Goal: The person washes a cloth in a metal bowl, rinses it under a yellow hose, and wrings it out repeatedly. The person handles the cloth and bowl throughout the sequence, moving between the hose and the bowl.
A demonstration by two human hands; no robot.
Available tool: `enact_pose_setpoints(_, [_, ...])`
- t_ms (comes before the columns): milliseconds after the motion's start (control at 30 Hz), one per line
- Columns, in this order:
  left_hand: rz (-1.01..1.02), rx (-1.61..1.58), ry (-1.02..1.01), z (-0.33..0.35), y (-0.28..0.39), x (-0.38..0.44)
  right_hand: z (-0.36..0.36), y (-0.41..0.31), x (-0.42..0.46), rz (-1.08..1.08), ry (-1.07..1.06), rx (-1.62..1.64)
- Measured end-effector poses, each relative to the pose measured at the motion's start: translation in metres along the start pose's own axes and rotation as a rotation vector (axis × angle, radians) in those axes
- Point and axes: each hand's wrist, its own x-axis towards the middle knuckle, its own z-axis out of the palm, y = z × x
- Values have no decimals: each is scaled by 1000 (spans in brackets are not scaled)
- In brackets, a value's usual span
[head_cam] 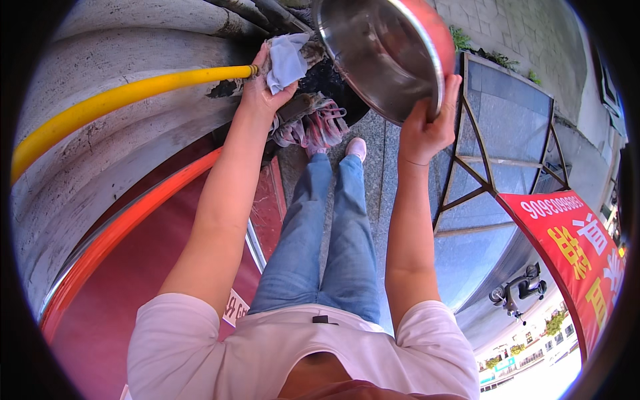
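My left hand [262,92] holds a folded, pale blue-white cloth [286,62] in its palm and fingers. Just beside its wrist is the end of a yellow hose [140,95]; whether the two touch I cannot tell. My right hand [432,120] grips the rim of a metal basin [382,55], shiny inside and red outside, which is tilted with its inside towards me. Between the hands and lower down hang wet pink-and-grey strips, like a mop head [325,122], in front of a dark, wet area [320,82] partly hidden by the basin.
A rough, stained grey wall [125,45] curves along the left, above an orange-red edge [135,215]. At right are a metal-framed panel [505,130] and a red banner [565,240] bearing writing. Farther off stands a parked scooter [520,290]. My feet rest on grey paving [375,165].
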Motion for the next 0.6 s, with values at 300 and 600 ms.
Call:
enact_pose_setpoints(300, [16,-10,50,-7,10,20,-19,186,-116,1674,442,427])
enact_pose_setpoints(600, [58,21,22,-7,9,36,-5,263,-251,2134,751,549])
